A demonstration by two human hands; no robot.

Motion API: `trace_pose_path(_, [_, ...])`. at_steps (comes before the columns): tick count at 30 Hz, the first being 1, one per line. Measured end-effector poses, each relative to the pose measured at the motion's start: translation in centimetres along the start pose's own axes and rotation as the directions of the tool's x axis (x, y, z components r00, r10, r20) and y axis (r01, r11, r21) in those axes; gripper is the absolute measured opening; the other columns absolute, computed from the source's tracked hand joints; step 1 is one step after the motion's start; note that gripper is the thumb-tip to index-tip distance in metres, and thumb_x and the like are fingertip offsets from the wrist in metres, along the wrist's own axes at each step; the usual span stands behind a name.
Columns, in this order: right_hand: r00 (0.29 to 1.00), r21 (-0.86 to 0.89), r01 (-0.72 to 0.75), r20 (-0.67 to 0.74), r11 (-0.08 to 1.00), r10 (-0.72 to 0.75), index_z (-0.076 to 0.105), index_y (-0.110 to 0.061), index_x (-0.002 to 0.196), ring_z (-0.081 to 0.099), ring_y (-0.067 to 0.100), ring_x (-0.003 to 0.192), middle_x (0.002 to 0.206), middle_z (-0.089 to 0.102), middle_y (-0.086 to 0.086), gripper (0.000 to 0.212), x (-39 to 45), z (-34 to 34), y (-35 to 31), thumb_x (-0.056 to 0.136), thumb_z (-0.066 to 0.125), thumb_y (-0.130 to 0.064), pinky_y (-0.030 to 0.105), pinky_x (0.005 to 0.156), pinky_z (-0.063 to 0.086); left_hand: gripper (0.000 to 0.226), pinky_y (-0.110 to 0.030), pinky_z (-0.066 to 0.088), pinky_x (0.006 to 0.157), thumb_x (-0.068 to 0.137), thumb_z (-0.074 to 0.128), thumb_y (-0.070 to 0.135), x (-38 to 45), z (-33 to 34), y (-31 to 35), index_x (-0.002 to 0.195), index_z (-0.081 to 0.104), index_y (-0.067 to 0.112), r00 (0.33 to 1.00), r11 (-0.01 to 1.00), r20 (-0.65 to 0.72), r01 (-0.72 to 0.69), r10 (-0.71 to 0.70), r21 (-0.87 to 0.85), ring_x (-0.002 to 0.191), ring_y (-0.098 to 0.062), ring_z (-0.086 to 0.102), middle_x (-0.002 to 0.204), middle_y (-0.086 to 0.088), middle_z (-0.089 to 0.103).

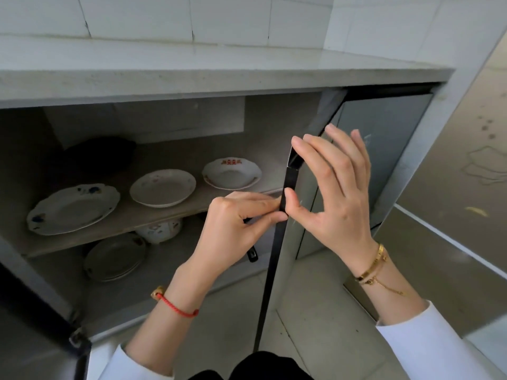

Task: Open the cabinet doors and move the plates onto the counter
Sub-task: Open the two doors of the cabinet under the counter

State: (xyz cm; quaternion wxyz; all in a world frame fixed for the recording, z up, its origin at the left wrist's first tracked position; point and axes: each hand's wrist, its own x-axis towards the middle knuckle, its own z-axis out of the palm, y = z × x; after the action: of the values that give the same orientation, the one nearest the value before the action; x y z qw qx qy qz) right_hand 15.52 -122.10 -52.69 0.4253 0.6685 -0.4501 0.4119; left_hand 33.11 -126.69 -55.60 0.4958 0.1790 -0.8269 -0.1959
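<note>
The right cabinet door [384, 160], glass in a black frame, stands swung outward, and both hands are on its black front edge. My right hand [334, 193] wraps the edge from the right, thumb and fingertips pressing it. My left hand [236, 223] pinches the same edge just below. On the upper shelf [142, 219] lie three plates: a blue-flowered plate [72, 208] at left, a plain white plate [162, 187] in the middle, a red-patterned plate [231, 172] at right. Below it sit a plate stack [115, 256] and a small bowl [160, 229]. The counter [192, 75] runs above.
The left cabinet door [33, 297] hangs open at the lower left, its hinge corner near my left sleeve. A dark object [101, 152] sits at the back of the upper shelf. White tiled wall rises behind the counter. Tiled floor lies to the right.
</note>
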Motion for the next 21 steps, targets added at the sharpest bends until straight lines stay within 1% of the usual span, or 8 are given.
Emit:
trace_pose_path(5, [1.000, -0.066, -0.003, -0.003, 0.998, 0.003, 0.047, -0.013, 0.136, 0.040, 0.027, 0.135, 0.135, 0.047, 0.003, 0.057, -1.2, -2.9, 1.3, 0.087, 0.068, -0.033, 0.052, 0.117, 0.026, 0.022, -0.034, 0.056, 0.085, 0.076, 0.080, 0.024, -0.4, 2.6, 1.0, 0.094, 0.079, 0.012, 0.998, 0.997, -0.045, -0.054, 0.052, -0.048, 0.098, -0.003, 0.069, 0.099, 0.004, 0.075])
trace_pose_path(9, [1.000, -0.132, -0.018, -0.008, 0.991, 0.017, 0.048, -0.011, 0.134, 0.042, 0.026, 0.134, 0.134, 0.050, 0.005, 0.057, -2.2, -5.4, 2.2, 0.086, 0.070, -0.033, 0.050, 0.117, 0.028, 0.025, -0.033, 0.055, 0.087, 0.076, 0.080, 0.028, -0.5, 5.1, 2.2, 0.094, 0.079, 0.011, 0.993, 0.993, -0.068, -0.098, 0.094, -0.060, 0.100, -0.004, 0.069, 0.100, 0.004, 0.075])
trace_pose_path(12, [0.999, -0.171, -0.033, -0.006, 0.985, 0.032, 0.049, -0.010, 0.133, 0.043, 0.026, 0.133, 0.133, 0.051, 0.005, 0.057, -2.8, -7.1, 3.1, 0.085, 0.071, -0.032, 0.049, 0.117, 0.028, 0.027, -0.032, 0.055, 0.086, 0.076, 0.081, 0.030, -0.2, 6.9, 2.9, 0.095, 0.079, 0.012, 0.990, 0.987, -0.081, -0.124, 0.116, -0.102, 0.100, -0.002, 0.068, 0.101, 0.005, 0.074])
trace_pose_path(16, [0.998, -0.204, -0.067, -0.005, 0.977, 0.068, 0.050, -0.008, 0.132, 0.044, 0.027, 0.133, 0.133, 0.053, 0.007, 0.056, -3.8, -9.1, 4.2, 0.084, 0.071, -0.027, 0.050, 0.116, 0.030, 0.030, -0.033, 0.055, 0.088, 0.076, 0.081, 0.032, 0.0, 9.3, 3.6, 0.102, 0.076, 0.017, 0.987, 0.975, -0.060, -0.154, 0.146, -0.161, 0.105, 0.002, 0.065, 0.107, 0.010, 0.071])
trace_pose_path(21, [0.994, -0.282, -0.099, 0.010, 0.954, 0.106, 0.048, -0.009, 0.135, 0.043, 0.025, 0.136, 0.136, 0.053, 0.007, 0.055, -5.3, -11.6, 6.0, 0.086, 0.068, -0.025, 0.048, 0.116, 0.029, 0.033, -0.027, 0.051, 0.094, 0.081, 0.078, 0.031, 0.3, 12.5, 4.5, 0.110, 0.073, 0.017, 0.973, 0.960, -0.031, -0.232, 0.230, -0.158, 0.113, 0.001, 0.062, 0.113, 0.009, 0.070])
